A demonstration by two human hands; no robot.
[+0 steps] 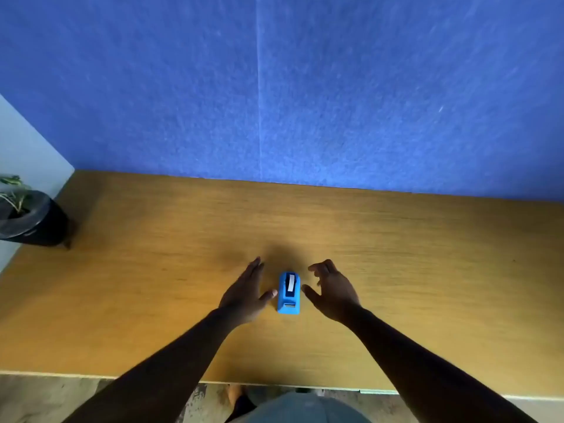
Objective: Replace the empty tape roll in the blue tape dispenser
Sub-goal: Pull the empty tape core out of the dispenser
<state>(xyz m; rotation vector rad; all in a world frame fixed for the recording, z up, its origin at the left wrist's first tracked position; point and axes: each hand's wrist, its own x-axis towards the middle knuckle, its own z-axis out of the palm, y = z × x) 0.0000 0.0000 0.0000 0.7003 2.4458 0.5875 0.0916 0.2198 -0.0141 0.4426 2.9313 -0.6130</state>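
Note:
The blue tape dispenser (288, 294) stands on the wooden desk (396, 270), near its middle, with a pale strip or roll showing in its top slot. My left hand (245, 293) is just left of it, fingers spread, thumb tip close to the dispenser's side. My right hand (331, 290) hovers just right of it, fingers apart and curled, thumb pointing at the dispenser. Neither hand holds anything. No spare tape roll is in view.
A blue felt partition (274, 87) rises behind the desk. A black bin (30, 221) with a liner and some plant stems stands off the desk's left end. The desk's front edge runs along the bottom, with floor below it.

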